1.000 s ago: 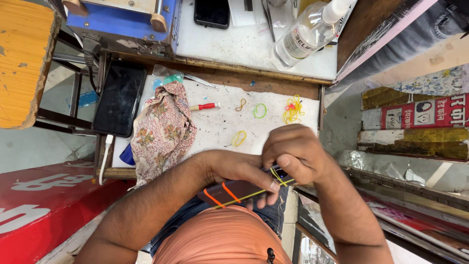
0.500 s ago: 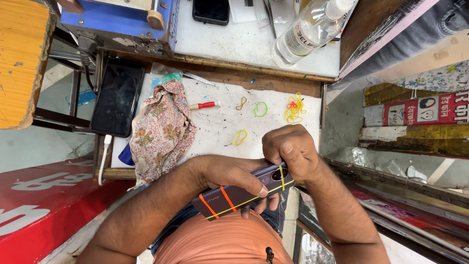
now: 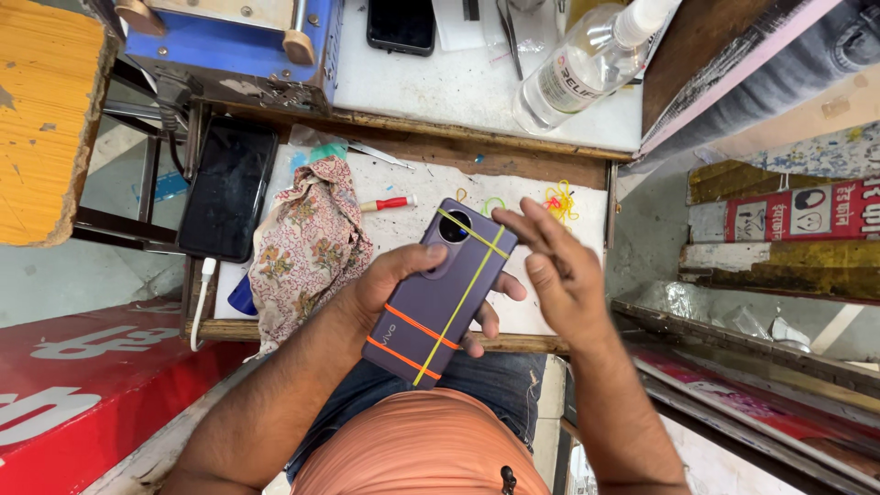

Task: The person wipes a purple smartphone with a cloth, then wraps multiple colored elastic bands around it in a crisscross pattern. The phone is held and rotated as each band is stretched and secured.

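Observation:
My left hand [image 3: 396, 286] grips a purple phone [image 3: 440, 293], back side up, camera ring toward the bench. Two orange rubber bands cross its lower end; yellow bands run lengthwise and across the top. My right hand [image 3: 559, 275] hovers just right of the phone, fingers spread, holding nothing. Both hands are above the front edge of a white work board [image 3: 513, 197].
A floral cloth [image 3: 307, 243], a small red screwdriver [image 3: 387, 203] and loose rubber bands [image 3: 559, 200] lie on the board. A black phone [image 3: 227, 188] rests left with a white cable. Farther off stand a clear bottle [image 3: 587, 64], another black phone [image 3: 401, 25] and a blue machine [image 3: 234, 41].
The phone has been lifted and turned upright in my left hand. My right hand let go of the yellow band and opened beside it.

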